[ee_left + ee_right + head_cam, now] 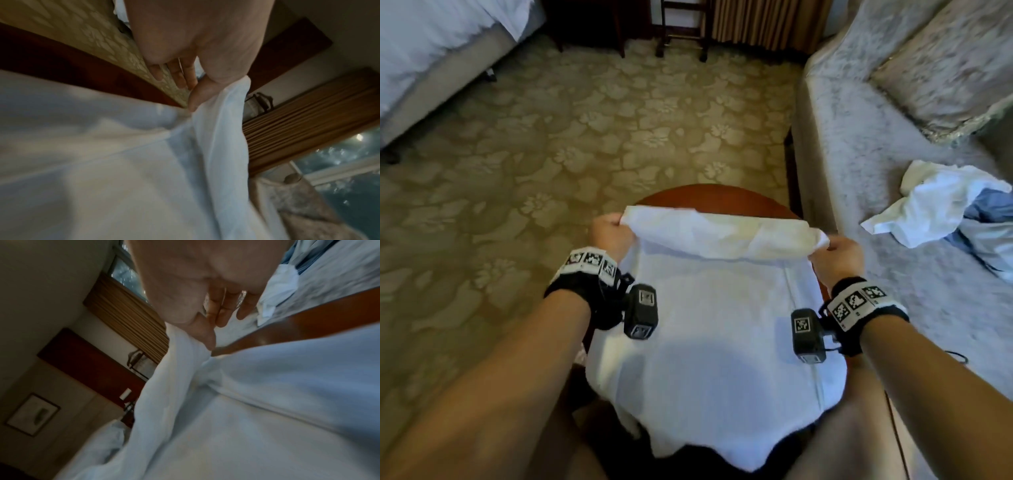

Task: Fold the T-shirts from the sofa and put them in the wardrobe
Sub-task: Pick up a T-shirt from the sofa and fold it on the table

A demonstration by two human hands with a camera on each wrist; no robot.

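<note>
Head view shows a round wooden table on flowered carpet, a bed far left and the sofa touching its right. One white T-shirt covers the table, its near hem hanging over the edge; left hand and right hand each pinch a far corner, lifted. Two more garments sit crumpled on the sofa.
</note>
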